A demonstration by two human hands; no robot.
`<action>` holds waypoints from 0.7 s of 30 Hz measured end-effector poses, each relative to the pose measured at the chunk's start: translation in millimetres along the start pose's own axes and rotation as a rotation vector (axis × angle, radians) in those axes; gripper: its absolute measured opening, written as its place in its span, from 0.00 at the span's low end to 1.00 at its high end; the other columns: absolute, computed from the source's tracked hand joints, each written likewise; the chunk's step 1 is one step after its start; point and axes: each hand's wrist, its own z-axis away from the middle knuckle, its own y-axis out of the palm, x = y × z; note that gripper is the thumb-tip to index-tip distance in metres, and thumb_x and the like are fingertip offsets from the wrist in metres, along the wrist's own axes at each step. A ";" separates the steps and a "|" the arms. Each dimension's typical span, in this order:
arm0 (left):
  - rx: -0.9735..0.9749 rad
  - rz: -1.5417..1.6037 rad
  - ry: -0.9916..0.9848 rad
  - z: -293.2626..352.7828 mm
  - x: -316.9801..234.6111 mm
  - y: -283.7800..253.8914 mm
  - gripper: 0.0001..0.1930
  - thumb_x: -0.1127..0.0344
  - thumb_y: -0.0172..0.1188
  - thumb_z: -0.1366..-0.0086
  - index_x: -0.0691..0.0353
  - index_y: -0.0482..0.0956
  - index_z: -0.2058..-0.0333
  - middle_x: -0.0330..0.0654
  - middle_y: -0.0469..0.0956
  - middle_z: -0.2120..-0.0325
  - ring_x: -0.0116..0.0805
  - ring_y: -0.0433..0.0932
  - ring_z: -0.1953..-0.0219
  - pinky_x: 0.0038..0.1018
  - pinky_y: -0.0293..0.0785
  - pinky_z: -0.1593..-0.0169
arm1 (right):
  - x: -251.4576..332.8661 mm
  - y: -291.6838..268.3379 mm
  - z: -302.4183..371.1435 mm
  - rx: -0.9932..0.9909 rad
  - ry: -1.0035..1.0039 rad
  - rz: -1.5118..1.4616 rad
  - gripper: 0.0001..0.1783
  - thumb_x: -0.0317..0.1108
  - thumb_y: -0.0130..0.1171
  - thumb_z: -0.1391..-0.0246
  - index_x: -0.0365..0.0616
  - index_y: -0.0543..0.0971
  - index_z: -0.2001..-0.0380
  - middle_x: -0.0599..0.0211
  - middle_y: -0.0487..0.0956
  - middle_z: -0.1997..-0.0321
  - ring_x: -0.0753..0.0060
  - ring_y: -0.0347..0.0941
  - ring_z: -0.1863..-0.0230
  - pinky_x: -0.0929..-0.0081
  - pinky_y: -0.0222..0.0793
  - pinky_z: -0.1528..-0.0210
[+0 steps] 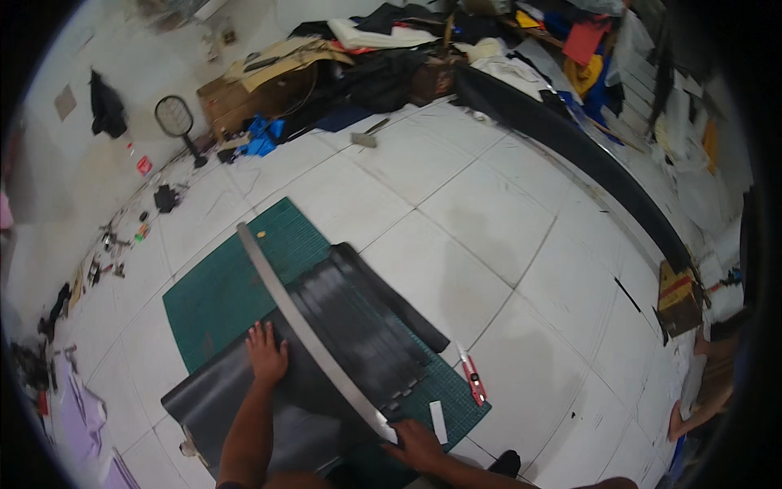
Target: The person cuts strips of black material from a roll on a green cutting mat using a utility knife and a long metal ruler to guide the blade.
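Note:
My left hand [266, 357] lies flat with fingers spread on a sheet of smooth black material [244, 407], left of a long metal ruler [303, 328]. My right hand [415, 446] grips the ruler's near end. The ruler runs diagonally over the black sheet and a green cutting mat [216, 289]. On its right side lies more black material [366, 326], with narrow strips whose ends show near the mat's right part. A red utility knife [473, 380] rests at the mat's right edge, and a small white strip [438, 421] lies close to my right hand.
A hammer [366, 138] lies on the white tiled floor, with a racket-shaped swatter [175, 122] by the left wall. A long black roll [570, 155] curves along the right beside piled materials. At the far right, another person's limb [692, 416] shows beside a box [678, 297].

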 end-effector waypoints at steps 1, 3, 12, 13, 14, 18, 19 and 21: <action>-0.007 0.010 0.018 -1.1 -6.8 7.8 0.35 0.50 0.54 0.29 0.60 0.59 0.30 0.57 0.52 0.28 0.58 0.48 0.25 0.53 0.42 0.26 | -4.4 6.5 6.4 -0.048 0.033 0.069 0.31 0.51 0.67 0.45 0.43 0.76 0.46 0.51 0.76 0.54 0.47 0.75 0.51 0.55 0.72 0.51; -0.022 0.012 0.052 -0.7 -9.4 15.1 0.35 0.48 0.51 0.28 0.60 0.57 0.29 0.56 0.50 0.27 0.58 0.46 0.25 0.53 0.39 0.25 | -2.2 16.0 9.1 -0.072 0.105 0.161 0.34 0.52 0.70 0.48 0.43 0.75 0.44 0.52 0.75 0.56 0.48 0.75 0.53 0.56 0.72 0.52; -0.160 0.157 0.133 -18.9 7.2 11.9 0.32 0.56 0.59 0.34 0.65 0.66 0.36 0.60 0.58 0.31 0.60 0.52 0.27 0.56 0.44 0.27 | 6.4 38.5 -0.4 -0.117 0.220 0.191 0.35 0.55 0.70 0.49 0.41 0.75 0.46 0.52 0.76 0.58 0.47 0.75 0.55 0.54 0.72 0.54; -0.176 0.161 0.137 -16.6 4.8 14.2 0.31 0.57 0.59 0.34 0.65 0.66 0.36 0.60 0.58 0.31 0.61 0.52 0.27 0.56 0.45 0.27 | 4.9 38.1 -0.2 -0.114 0.222 0.203 0.35 0.54 0.70 0.49 0.40 0.75 0.46 0.51 0.76 0.57 0.47 0.75 0.55 0.54 0.72 0.54; -0.193 0.164 0.141 -14.0 1.9 16.1 0.31 0.57 0.59 0.34 0.64 0.66 0.35 0.61 0.58 0.31 0.61 0.52 0.28 0.56 0.45 0.27 | 4.5 36.5 0.5 -0.099 0.239 0.201 0.36 0.54 0.70 0.49 0.40 0.76 0.46 0.51 0.76 0.57 0.47 0.75 0.54 0.54 0.72 0.54; -0.204 0.144 0.152 -13.9 3.2 20.7 0.30 0.57 0.58 0.32 0.59 0.66 0.34 0.60 0.55 0.30 0.61 0.52 0.27 0.55 0.44 0.26 | 7.4 32.6 -3.6 -0.078 0.231 0.190 0.36 0.54 0.71 0.50 0.40 0.75 0.45 0.50 0.75 0.56 0.47 0.75 0.53 0.54 0.72 0.53; -0.197 0.126 0.148 -14.2 3.7 21.1 0.30 0.56 0.58 0.32 0.58 0.66 0.34 0.60 0.55 0.30 0.60 0.51 0.27 0.54 0.44 0.26 | 6.9 33.5 -3.8 -0.078 0.218 0.189 0.37 0.54 0.71 0.51 0.40 0.75 0.45 0.50 0.75 0.56 0.46 0.75 0.53 0.54 0.72 0.52; -0.181 0.127 0.141 -13.5 1.3 21.3 0.31 0.55 0.58 0.32 0.56 0.66 0.33 0.59 0.54 0.29 0.59 0.50 0.26 0.54 0.43 0.26 | 7.4 32.4 -4.3 -0.052 0.253 0.228 0.38 0.53 0.72 0.52 0.41 0.74 0.44 0.50 0.76 0.55 0.46 0.75 0.52 0.54 0.72 0.51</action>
